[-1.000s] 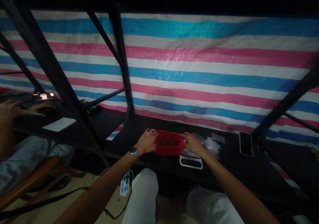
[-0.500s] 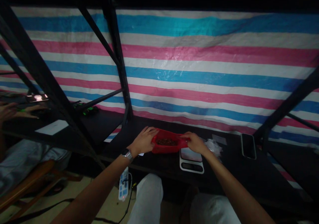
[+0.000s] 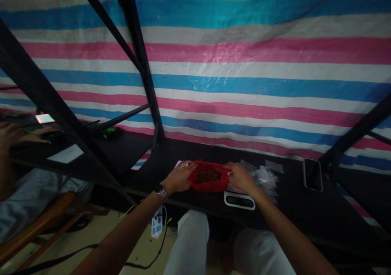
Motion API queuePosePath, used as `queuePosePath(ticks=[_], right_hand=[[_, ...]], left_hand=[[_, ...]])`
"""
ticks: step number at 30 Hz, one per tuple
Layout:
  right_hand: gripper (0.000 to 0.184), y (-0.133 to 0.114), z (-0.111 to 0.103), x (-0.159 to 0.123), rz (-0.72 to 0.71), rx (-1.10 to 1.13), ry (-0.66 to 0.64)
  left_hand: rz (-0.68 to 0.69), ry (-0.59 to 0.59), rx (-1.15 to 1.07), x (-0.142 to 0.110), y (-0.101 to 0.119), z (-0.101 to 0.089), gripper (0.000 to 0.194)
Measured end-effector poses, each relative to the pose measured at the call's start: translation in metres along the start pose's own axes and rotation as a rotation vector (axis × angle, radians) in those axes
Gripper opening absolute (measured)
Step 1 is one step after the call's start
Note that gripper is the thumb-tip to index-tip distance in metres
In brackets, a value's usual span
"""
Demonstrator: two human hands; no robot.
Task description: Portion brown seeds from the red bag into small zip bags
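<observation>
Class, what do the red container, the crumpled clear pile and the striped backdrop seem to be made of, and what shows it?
Red container: perhaps thin, flexible plastic or coated fabric; its rim looks uneven and bent.
Clear pile: probably glossy plastic film, see-through and crinkled.
Striped backdrop: likely plastic sheeting, slightly shiny, with wrinkles and glints.

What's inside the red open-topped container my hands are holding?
A heap of small brown pieces shows inside the red open-topped container held between the left hand and right hand. The bottom, and whatever lies beneath the heap's top layer, cannot be seen.
</observation>
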State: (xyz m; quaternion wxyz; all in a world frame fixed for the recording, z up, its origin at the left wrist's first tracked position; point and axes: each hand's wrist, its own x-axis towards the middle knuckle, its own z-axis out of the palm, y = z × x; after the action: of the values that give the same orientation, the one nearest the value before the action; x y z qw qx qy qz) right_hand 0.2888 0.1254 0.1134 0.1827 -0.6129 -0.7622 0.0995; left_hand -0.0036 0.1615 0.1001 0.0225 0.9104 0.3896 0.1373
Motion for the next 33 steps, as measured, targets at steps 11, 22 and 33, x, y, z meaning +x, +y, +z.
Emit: queuePosePath(ticks=[11,22,33], right_hand=[[0.056,0.013,0.018,-0.005,0.023,-0.050,-0.089],[0.030,0.061,0.030,0.010,-0.105,0.154,-0.007],[0.038,0.126,0.039,-0.108,0.227,0.125,0.393]], left_hand=[[-0.032,-0.075,-0.077,-0.006,-0.011,0.029,0.074],[-0.042,0.006,-0.294,-0.016,-0.024,0.043,0.069],[-0.201,0.368,-0.394,-0.039,0.072,0.072,0.035]])
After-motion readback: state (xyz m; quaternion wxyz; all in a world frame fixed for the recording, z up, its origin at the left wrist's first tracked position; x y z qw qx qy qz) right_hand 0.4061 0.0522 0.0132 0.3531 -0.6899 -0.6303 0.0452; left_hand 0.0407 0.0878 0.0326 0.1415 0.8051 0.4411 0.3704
